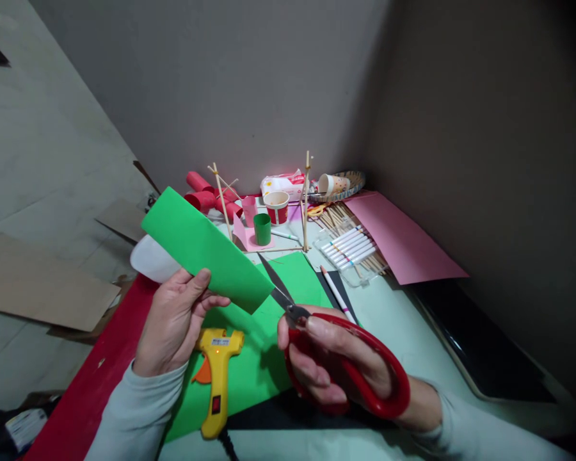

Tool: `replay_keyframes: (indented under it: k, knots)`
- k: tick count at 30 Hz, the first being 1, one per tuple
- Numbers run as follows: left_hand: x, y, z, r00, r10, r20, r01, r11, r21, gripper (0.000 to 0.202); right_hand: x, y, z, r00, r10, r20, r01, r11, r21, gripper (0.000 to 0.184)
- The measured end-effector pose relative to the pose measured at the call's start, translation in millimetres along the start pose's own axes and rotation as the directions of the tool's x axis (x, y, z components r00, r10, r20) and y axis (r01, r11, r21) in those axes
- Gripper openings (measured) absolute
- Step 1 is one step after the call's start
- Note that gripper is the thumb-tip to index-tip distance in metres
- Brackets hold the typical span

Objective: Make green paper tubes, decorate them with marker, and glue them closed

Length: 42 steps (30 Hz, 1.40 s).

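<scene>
My left hand (pixel 175 320) pinches a strip of green paper (pixel 199 246) by its lower edge and holds it up, slanting from upper left to lower right. My right hand (pixel 326 368) is closed through the handles of red scissors (pixel 360 371). Their blades (pixel 274 282) point up and left and meet the strip's right end. A larger green sheet (pixel 264 358) lies flat under both hands. A yellow glue gun (pixel 217 378) rests on that sheet, just below my left hand.
Behind stand a green cup (pixel 262 228), a red-and-white cup (pixel 276 207), red paper rolls (pixel 202 192) and a stick frame (pixel 306 202). A clear box of markers (pixel 348 251), a pink sheet (pixel 398 237) and a loose pen (pixel 336 293) lie right. Cardboard (pixel 38 282) covers the floor left.
</scene>
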<state>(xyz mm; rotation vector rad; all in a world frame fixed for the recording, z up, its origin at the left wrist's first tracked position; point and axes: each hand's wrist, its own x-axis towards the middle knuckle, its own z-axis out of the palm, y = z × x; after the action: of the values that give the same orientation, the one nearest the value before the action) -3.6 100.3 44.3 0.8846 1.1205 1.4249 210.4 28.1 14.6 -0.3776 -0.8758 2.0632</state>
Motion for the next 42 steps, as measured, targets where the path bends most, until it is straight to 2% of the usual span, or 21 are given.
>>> replay_keyframes:
  k: [5, 8, 11, 16, 23, 29, 33, 37, 42]
  knots:
    - [1.9, -1.6, -1.8, 1.000, -0.004, 0.004, 0.004, 1.000, 0.011, 0.053, -1.8, -3.8, 3.5, 0.996, 0.048, -0.080, -0.052, 0.998, -0.047, 0.039]
    - [2.4, -2.9, -2.9, 1.000, -0.004, 0.004, 0.004, 1.000, 0.018, 0.054, -1.6, -2.7, 0.0, 0.999, 0.034, -0.041, -0.038, 0.994, -0.104, 0.040]
    - [1.5, -4.0, -2.6, 1.000, -0.015, 0.014, 0.015, 1.000, 0.027, 0.054, -0.4, 1.1, -4.5, 1.000, 0.016, -0.011, -0.017, 0.997, -0.069, 0.040]
    - [-1.8, -5.9, 0.2, 0.998, -0.044, 0.036, 0.042, 0.998, 0.049, 0.049, 1.0, 5.6, -5.8, 0.999, -0.006, -0.042, 0.005, 0.999, -0.034, 0.052]
    - [-4.4, -5.9, 2.1, 0.997, -0.061, 0.042, 0.057, 0.995, 0.083, 0.052, -1.2, -0.4, 0.8, 0.995, -0.003, -0.096, -0.003, 0.998, -0.064, 0.040]
    - [-5.3, -5.1, 4.0, 0.997, -0.068, 0.044, 0.062, 0.991, 0.117, 0.055, 3.4, 4.8, -11.1, 0.999, -0.031, -0.034, 0.028, 0.994, -0.101, 0.049]
    - [-7.0, -4.6, 4.5, 0.995, -0.084, 0.049, 0.076, 0.988, 0.136, 0.056, 3.0, 4.4, -7.3, 0.997, -0.057, -0.060, 0.052, 0.995, -0.082, 0.049]
    - [-7.4, -3.9, 4.7, 0.995, -0.088, 0.046, 0.081, 0.986, 0.144, 0.058, 0.9, 0.9, -0.6, 0.996, -0.029, -0.087, 0.023, 0.997, -0.074, 0.046]
    - [-8.8, -2.6, 5.7, 0.992, -0.114, 0.053, 0.104, 0.982, 0.160, 0.059, 3.3, 3.9, -7.6, 0.996, -0.052, -0.072, 0.043, 0.991, -0.128, 0.051]
